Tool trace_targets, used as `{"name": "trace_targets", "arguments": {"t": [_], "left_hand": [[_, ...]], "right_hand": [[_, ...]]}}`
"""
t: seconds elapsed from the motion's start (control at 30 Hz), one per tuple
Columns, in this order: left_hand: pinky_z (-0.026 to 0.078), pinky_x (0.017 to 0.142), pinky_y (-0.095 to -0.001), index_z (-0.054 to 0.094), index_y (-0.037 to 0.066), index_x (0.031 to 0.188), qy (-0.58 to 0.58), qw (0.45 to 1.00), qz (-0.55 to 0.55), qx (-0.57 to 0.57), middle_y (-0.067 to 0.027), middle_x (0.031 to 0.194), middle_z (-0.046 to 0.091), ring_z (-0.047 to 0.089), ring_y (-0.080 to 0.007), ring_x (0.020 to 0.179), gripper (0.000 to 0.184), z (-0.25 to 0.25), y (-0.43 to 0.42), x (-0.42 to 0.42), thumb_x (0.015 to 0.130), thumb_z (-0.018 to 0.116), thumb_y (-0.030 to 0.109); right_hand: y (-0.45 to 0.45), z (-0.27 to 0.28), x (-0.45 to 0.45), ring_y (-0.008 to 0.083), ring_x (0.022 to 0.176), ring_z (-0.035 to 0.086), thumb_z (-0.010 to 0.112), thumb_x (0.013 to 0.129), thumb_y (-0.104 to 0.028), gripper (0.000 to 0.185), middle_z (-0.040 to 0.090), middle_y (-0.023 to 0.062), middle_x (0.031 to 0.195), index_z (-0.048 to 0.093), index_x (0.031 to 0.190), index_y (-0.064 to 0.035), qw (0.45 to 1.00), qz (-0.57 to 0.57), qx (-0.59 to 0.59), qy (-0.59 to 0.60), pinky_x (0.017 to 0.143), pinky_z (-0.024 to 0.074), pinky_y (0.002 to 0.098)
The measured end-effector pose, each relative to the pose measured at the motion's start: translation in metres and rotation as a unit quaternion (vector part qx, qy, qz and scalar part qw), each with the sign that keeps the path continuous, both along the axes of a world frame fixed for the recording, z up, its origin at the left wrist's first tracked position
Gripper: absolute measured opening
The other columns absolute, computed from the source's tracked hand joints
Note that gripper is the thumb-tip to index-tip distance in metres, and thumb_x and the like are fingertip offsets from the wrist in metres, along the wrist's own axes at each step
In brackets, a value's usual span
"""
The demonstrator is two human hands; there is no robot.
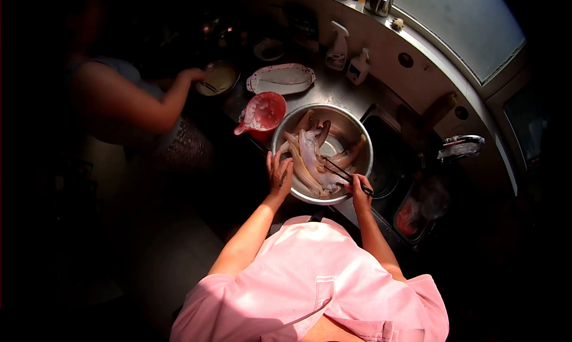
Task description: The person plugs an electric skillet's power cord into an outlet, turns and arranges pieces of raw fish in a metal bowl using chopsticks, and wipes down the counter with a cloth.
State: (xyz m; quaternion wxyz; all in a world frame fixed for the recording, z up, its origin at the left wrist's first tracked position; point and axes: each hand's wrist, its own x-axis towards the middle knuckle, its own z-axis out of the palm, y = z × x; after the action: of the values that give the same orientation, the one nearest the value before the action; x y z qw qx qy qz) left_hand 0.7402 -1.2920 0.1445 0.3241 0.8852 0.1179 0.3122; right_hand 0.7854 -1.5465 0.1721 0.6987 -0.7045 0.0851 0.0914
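A wide metal basin [364, 133] stands on the counter with several long pale fish pieces [310, 148] in it. Dark chopsticks [338, 170] reach into the basin, their tips among the pieces. They are held in my right hand [360, 192], which is closed at the basin's lower right rim. At the lower left rim rests my left hand [280, 174], its fingers apart and nothing seen in it.
Left of the basin are a red strainer [265, 111] and an oval white dish [281, 79]. Another person's hand [193, 75] is at a round pan [221, 78]. Spray bottles [337, 47] stand behind; a sink [411, 217] lies right.
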Motion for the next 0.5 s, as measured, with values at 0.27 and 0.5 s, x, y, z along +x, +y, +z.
{"name": "trace_targets", "arguments": {"t": [0.27,0.5], "left_hand": [[0.027,0.099,-0.0463,0.06,0.007,0.092,0.008,1.0,-0.005,0.016,-0.0185,0.114,0.049,0.034,-0.0419,0.116,0.015,0.007,-0.001,-0.001,0.078,0.057,0.011],[0.026,0.099,-0.0446,0.06,0.005,0.097,0.029,0.999,-0.041,-0.006,-0.0196,0.115,0.048,0.037,-0.039,0.114,0.019,0.011,0.008,-0.004,0.085,0.051,0.018]], "right_hand": [[0.003,0.008,0.001,0.0107,0.061,0.059,0.053,0.086,-0.019,0.017,0.059,0.0037,0.078,0.057,0.094,-0.0045,1.0,-0.009,-0.007,0.023,0.056,0.0482,0.0207],[0.001,0.016,-0.002,0.0107,0.066,0.059,0.053,0.086,-0.017,0.016,0.06,0.0037,0.075,0.058,0.092,-0.0024,0.999,-0.005,0.04,0.021,0.059,0.047,0.021]]}}
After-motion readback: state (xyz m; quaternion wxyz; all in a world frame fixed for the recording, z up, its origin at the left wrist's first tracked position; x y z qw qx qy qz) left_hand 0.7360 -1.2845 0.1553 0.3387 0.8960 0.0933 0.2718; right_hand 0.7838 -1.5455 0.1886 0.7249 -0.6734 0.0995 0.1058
